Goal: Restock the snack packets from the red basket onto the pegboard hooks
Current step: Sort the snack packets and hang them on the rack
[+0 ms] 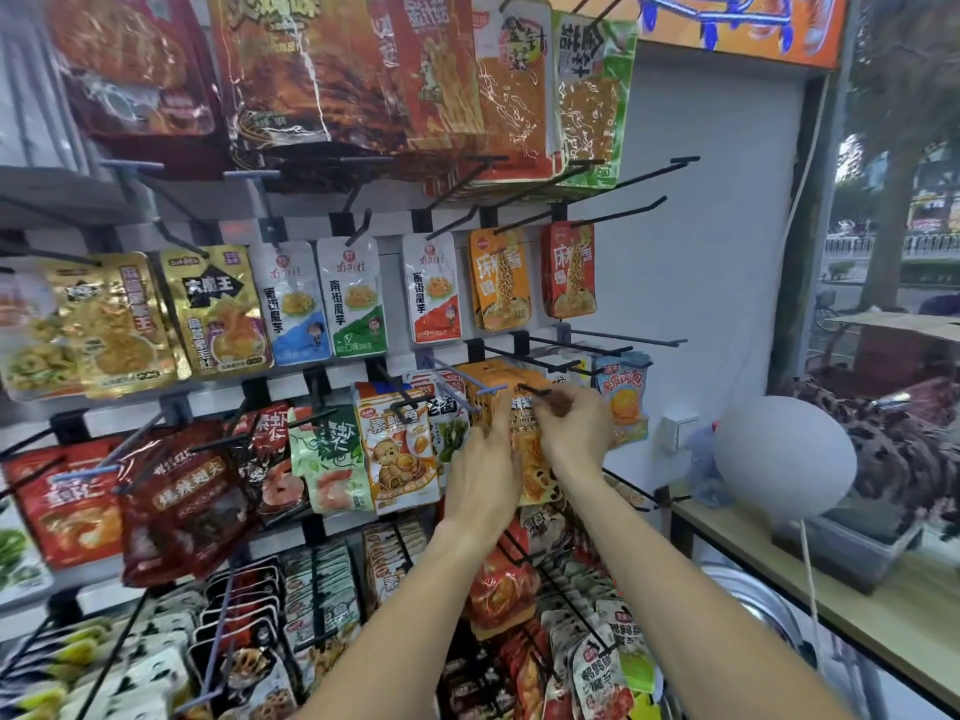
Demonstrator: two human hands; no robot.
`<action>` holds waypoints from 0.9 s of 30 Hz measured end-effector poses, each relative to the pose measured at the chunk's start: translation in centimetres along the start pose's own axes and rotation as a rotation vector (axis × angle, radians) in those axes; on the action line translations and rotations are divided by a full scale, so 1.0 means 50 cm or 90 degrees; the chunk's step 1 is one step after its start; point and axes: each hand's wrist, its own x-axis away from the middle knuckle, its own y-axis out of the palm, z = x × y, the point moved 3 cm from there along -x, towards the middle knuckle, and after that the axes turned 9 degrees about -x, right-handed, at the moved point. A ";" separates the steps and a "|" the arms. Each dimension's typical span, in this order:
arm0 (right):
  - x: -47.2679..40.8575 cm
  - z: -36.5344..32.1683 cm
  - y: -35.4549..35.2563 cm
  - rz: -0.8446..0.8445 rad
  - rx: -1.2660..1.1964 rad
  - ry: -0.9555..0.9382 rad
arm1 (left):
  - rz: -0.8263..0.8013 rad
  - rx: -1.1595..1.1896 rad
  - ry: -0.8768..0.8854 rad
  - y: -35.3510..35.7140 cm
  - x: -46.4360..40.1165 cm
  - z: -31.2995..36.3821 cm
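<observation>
Both my hands are up at one hook in the third row of the pegboard. My right hand [574,426] pinches the top of an orange snack packet [531,462] at the tip of a black hook [535,390]. My left hand [483,472] holds the same packet from its left side and lower part. Behind it, several more orange packets [480,387] hang on that hook. The red basket is not in view.
Rows of hanging snack packets fill the white pegboard [701,283]; empty black hooks [649,171] jut out at the upper right. A wooden counter [857,610] with a white round lamp [784,454] stands to the right. A metal bowl [748,589] sits below it.
</observation>
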 end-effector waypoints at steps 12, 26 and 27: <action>0.096 0.002 -0.064 -0.007 -0.038 0.010 | 0.048 -0.049 0.046 -0.032 0.059 -0.023; 0.780 0.278 -0.277 -0.167 0.083 0.424 | -0.425 0.102 0.115 0.178 0.645 -0.150; 0.834 0.294 -0.291 -0.167 0.107 0.469 | -0.483 0.094 0.106 0.210 0.699 -0.171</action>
